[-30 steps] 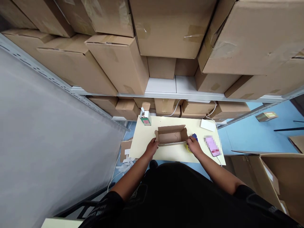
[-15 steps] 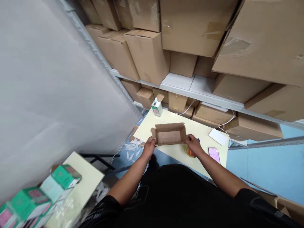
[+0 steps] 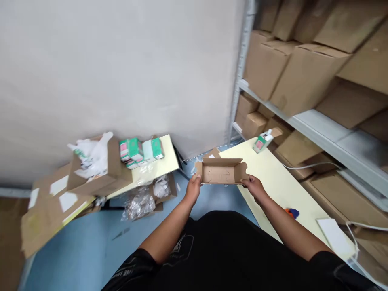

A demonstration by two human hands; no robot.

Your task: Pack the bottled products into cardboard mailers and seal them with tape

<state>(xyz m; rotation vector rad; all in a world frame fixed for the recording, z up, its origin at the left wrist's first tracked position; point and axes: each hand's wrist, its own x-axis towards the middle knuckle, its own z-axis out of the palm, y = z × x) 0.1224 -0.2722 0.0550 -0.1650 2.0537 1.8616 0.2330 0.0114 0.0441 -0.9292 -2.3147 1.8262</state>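
Pinching box (image 3: 222,174) (open side up, plain brown inside) at its two ends, one in left hand (image 3: 193,188), one in right hand (image 3: 254,187). Facing table (image 3: 273,176) below and right of box, carton (image 3: 262,142) farther off to box's right, green packs (image 3: 135,148) well left of box, and wall (image 3: 136,72) beyond box.

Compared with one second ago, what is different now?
The view has turned left. The left hand and right hand have carried the open box leftward, toward the left end of the pale table. Green boxes on a side table have come into view. Both hands still hold it; the green-white carton stays on that table.
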